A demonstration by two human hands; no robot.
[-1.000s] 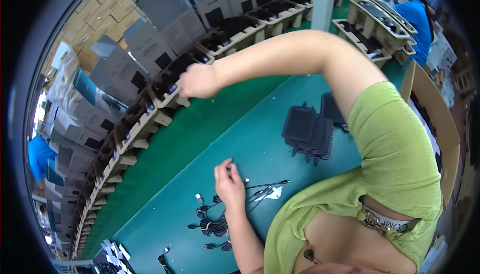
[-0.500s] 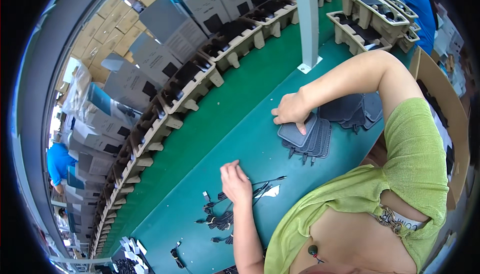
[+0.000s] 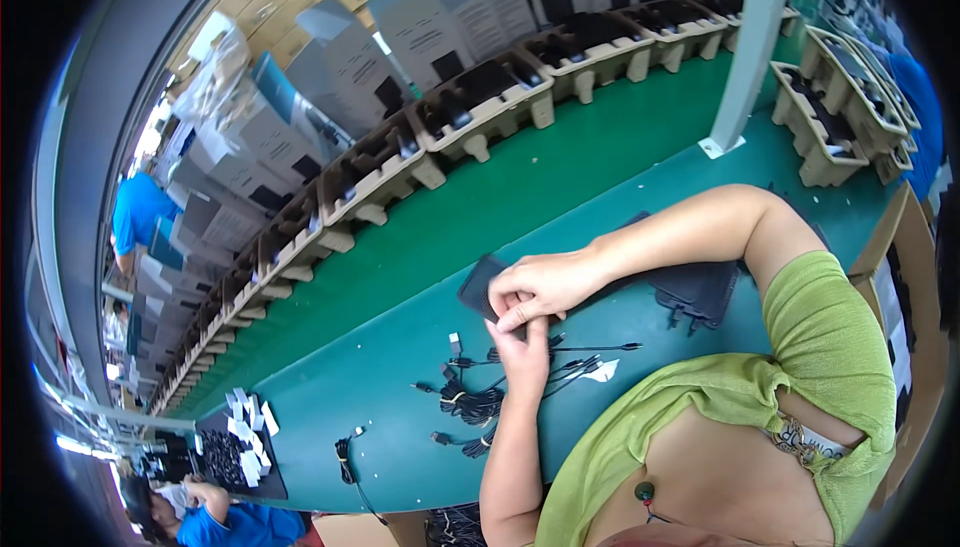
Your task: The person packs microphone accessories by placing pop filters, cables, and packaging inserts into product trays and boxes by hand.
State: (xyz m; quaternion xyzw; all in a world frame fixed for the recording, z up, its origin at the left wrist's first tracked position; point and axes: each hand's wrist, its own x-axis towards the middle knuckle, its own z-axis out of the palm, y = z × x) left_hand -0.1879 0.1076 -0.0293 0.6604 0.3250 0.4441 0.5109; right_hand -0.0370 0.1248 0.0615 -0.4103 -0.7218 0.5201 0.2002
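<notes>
A dark, mesh-textured flat panel (image 3: 480,284) is held up over the table, tilted. My right hand (image 3: 548,285) curls around it from above, fingers bent. My left hand (image 3: 522,345) meets it from below and pinches its lower end; the fingertips are partly hidden by the right hand. Under my right forearm a stack of similar dark panels (image 3: 700,292) with short plugs lies on the table. Close to my left wrist lie several bundled black cables (image 3: 472,405), one with a light-coloured USB plug (image 3: 455,343).
Beyond the table, a row of moulded pulp trays (image 3: 490,112) with black devices and grey boxes (image 3: 420,32) runs along a green belt (image 3: 590,132). A post (image 3: 750,57) rises from the table. Stacked trays (image 3: 830,137) stand far right. A blue-shirted person (image 3: 230,522) sits lower left.
My right hand has moved left from the stack, bringing a panel with it. My left hand has closed onto that panel beside it. The view has shifted, showing more at lower left.
</notes>
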